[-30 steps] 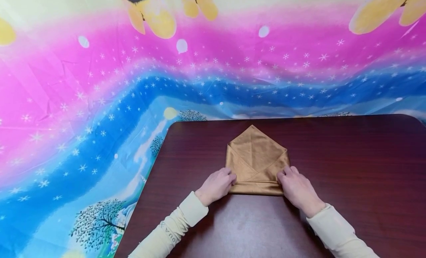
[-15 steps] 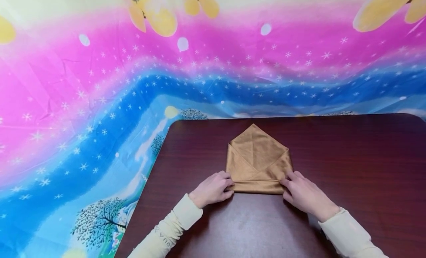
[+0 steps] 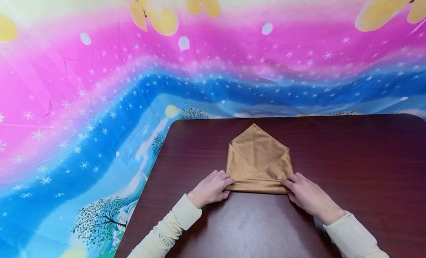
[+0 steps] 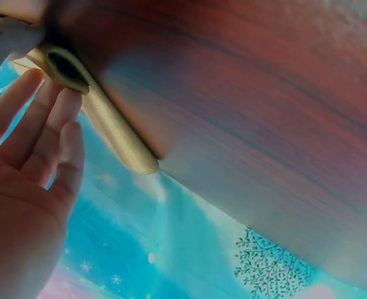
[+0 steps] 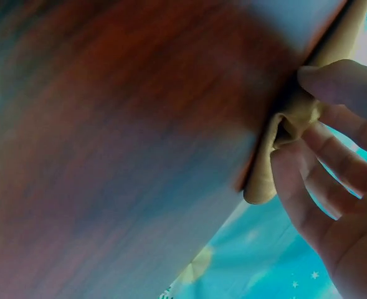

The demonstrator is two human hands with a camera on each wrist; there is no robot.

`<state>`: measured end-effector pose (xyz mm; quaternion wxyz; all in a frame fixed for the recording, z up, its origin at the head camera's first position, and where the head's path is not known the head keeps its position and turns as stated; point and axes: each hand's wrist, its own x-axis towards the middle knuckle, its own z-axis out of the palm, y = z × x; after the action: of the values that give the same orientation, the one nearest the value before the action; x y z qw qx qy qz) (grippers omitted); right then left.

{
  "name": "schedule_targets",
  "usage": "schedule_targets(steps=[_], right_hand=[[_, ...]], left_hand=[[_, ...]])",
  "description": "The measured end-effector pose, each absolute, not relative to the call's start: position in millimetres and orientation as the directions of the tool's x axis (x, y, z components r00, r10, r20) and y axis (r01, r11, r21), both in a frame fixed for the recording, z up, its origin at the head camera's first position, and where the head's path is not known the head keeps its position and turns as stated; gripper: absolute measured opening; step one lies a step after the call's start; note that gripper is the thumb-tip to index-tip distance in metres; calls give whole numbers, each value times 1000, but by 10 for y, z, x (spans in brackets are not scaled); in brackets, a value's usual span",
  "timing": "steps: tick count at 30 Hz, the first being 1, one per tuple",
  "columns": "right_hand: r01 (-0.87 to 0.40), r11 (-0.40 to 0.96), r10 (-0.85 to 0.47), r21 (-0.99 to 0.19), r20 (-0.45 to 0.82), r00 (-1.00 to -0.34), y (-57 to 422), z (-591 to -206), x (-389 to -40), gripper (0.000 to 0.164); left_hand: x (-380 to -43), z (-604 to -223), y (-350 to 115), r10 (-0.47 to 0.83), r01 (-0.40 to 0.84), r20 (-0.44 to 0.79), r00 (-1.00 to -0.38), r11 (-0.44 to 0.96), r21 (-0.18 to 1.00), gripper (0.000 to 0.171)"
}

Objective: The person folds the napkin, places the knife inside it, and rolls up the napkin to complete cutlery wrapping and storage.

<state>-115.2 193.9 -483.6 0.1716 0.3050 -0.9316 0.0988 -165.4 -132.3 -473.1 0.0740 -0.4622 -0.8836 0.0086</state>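
Note:
A golden-brown satin cloth (image 3: 254,154) lies folded flat, its far end pointed and its near edge turned over into a narrow band. At the band's left end, my left hand (image 3: 210,187) pinches the fold between thumb and fingers. My right hand (image 3: 314,198) grips the right end the same way, thumb at the near side. The left wrist view looks into the open end of the rolled fold (image 4: 118,134), with fingertips against it. In the right wrist view the cloth's end (image 5: 261,184) is bunched between thumb and fingers.
Beneath the cloth is a dark reddish-brown wooden table (image 3: 359,158) with rounded far corners. Behind it and down its left side hangs a pink and blue printed backdrop (image 3: 213,58) with snowflakes and trees.
Both hands have moved slightly outward to the ends of the near fold, and their thumbs now show at its near edge. The cloth keeps nearly the same shape and place.

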Motion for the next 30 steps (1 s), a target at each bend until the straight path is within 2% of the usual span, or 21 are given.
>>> schedule_targets(steps=[4, 7, 12, 20, 30], right_hand=[[-639, 769, -557, -34, 455, -695, 1944, -4874, -1183, 21], [-653, 757, -563, -35, 471, -679, 1957, -4891, -1197, 18], [-642, 764, -553, -69, 443, -706, 1969, -4885, -1189, 17], [-619, 778, -527, -106, 425, -736, 1977, -4881, -1194, 16], [-597, 786, -501, -157, 404, -766, 1981, -4872, -1216, 12]], left_hand=[[-1667, -4750, -1330, 816, 816, 141, -560, 573, -80, 30], [-1682, -4775, -1335, 808, 809, 159, -568, 583, -73, 28], [-1709, -4788, -1341, 775, 788, 163, -611, 615, 26, 23], [-1731, -4779, -1372, 691, 695, 109, -714, 681, 232, 19], [-1766, -4803, -1406, 629, 621, 99, -771, 710, 332, 15]])
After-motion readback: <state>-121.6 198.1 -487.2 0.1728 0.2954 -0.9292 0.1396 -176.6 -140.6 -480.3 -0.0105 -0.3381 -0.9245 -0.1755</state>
